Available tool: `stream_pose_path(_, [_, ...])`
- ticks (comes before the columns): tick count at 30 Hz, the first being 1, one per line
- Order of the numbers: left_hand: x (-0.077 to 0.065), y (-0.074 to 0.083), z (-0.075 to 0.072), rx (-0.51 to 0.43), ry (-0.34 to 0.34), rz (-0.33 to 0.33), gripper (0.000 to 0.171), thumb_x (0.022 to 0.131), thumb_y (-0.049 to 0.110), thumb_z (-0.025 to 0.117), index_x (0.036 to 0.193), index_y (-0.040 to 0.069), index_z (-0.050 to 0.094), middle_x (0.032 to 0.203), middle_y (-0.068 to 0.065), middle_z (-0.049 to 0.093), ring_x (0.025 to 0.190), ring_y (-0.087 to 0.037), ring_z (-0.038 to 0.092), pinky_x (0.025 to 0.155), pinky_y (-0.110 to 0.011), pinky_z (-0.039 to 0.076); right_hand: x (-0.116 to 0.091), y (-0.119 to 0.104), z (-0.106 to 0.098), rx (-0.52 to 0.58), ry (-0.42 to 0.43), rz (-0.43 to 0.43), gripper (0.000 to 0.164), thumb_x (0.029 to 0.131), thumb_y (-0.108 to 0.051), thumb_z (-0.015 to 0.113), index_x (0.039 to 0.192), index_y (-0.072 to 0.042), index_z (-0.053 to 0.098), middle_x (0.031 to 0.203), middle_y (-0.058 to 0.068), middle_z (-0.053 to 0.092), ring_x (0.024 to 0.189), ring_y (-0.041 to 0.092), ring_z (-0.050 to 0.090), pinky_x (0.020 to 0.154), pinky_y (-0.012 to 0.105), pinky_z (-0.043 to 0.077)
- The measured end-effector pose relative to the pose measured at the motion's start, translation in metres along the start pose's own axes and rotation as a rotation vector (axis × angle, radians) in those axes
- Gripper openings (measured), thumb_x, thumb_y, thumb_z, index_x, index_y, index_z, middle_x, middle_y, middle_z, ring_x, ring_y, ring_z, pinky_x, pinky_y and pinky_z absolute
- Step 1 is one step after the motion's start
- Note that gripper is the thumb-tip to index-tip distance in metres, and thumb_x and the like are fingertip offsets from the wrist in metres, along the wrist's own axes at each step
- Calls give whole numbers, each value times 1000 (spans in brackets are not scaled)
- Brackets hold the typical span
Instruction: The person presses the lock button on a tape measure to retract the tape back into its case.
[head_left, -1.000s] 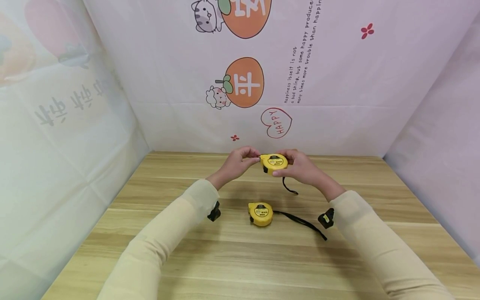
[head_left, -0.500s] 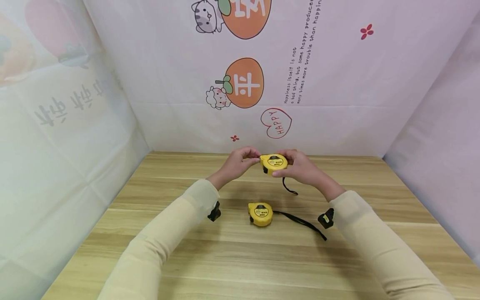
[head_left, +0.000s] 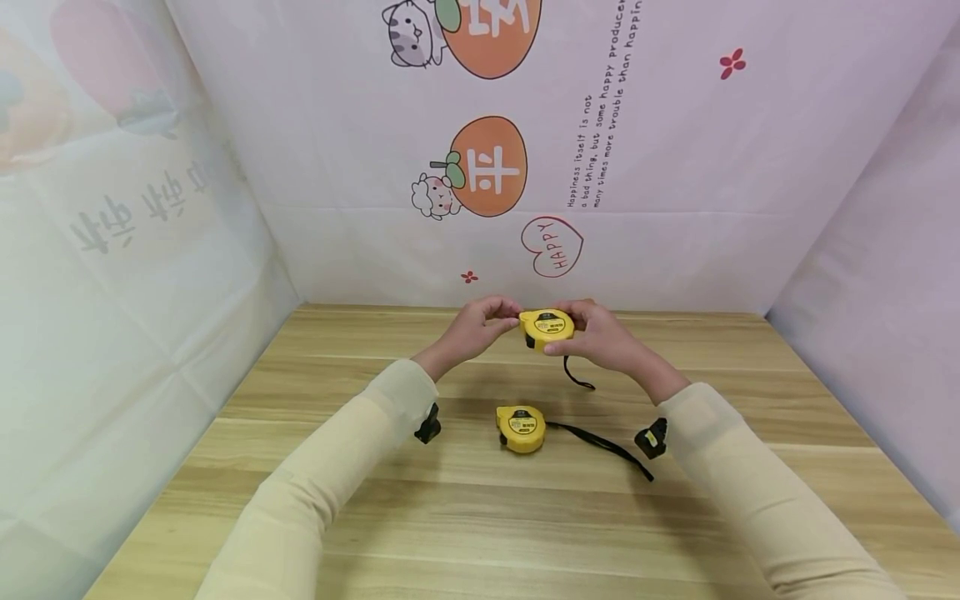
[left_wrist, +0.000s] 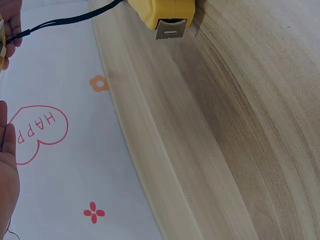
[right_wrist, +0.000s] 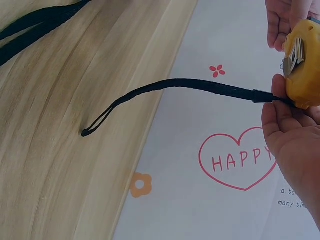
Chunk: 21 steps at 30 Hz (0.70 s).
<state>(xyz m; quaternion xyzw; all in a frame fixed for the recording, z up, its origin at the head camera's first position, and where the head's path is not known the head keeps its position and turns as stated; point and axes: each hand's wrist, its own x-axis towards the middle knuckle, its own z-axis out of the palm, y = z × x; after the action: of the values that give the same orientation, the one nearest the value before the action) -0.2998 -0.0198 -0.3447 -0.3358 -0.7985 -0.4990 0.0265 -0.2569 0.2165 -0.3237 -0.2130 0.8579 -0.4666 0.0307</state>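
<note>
Above the back of the table, my right hand point(head_left: 606, 335) holds a yellow tape measure point(head_left: 549, 327) by its right side, thumb on the near face. My left hand point(head_left: 472, 327) has its thumb and forefinger together at the tape measure's left tip, pinching at the mouth end. A black wrist strap point(right_wrist: 200, 86) hangs from the held tape measure. On the table in front of the hands lies a second yellow tape measure point(head_left: 522, 429), label up, its metal end hook point(left_wrist: 170, 29) showing in the left wrist view. Its black strap point(head_left: 600, 442) stretches to the right.
The wood-grain table point(head_left: 480, 517) ends at a white printed backdrop point(head_left: 660, 258) close behind the hands. White cloth walls point(head_left: 112, 333) stand on both sides. A small black camera sits at each wrist.
</note>
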Motion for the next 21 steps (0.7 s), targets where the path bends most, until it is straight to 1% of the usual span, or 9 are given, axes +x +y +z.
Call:
stream_pose_path(5, [1, -2, 0, -20, -6, 4, 15, 96, 12, 62, 109, 5, 66, 103, -3, 66, 97, -15, 61, 88, -29, 50, 0, -1, 0, 9, 4, 11, 69, 81, -25, 81, 135, 4, 49, 124, 18, 47, 109, 30, 56, 90, 40, 49])
stream_pose_path(11, [-1, -2, -1, -48, -22, 4, 21, 97, 16, 63, 115, 6, 66, 107, -1, 66, 101, -14, 60, 88, -31, 50, -1, 0, 1, 16, 21, 22, 70, 81, -26, 81, 135, 3, 48, 124, 18, 45, 109, 30, 55, 88, 37, 50])
stream_pose_path(15, [-3, -3, -2, -66, -42, 7, 28, 96, 22, 64, 121, 9, 64, 111, 1, 65, 106, -15, 57, 96, -39, 45, 0, 2, 1, 14, 34, 27, 71, 81, -28, 82, 136, 3, 48, 123, 17, 44, 109, 29, 55, 86, 35, 50])
stream_pose_path(17, [-3, -3, -2, -76, -55, 10, 32, 95, 25, 65, 123, 9, 63, 114, 0, 65, 110, -17, 56, 100, -42, 41, 0, 4, 1, 16, 42, 31, 71, 80, -27, 82, 135, 2, 48, 122, 16, 43, 109, 29, 54, 85, 35, 51])
stream_pose_path(19, [-3, -3, -2, -82, -65, 9, 35, 95, 27, 66, 125, 9, 62, 116, -1, 63, 112, -19, 55, 103, -43, 38, 0, 5, 1, 19, 45, 27, 71, 80, -27, 82, 135, 2, 48, 122, 17, 43, 108, 30, 54, 85, 36, 50])
stream_pose_path(21, [-4, -3, -2, -77, -69, 3, 39, 93, 28, 68, 126, 9, 61, 118, -1, 63, 114, -20, 54, 104, -40, 36, 0, 6, 1, 22, 49, 27, 72, 80, -28, 82, 135, 2, 49, 123, 17, 43, 108, 30, 54, 86, 36, 50])
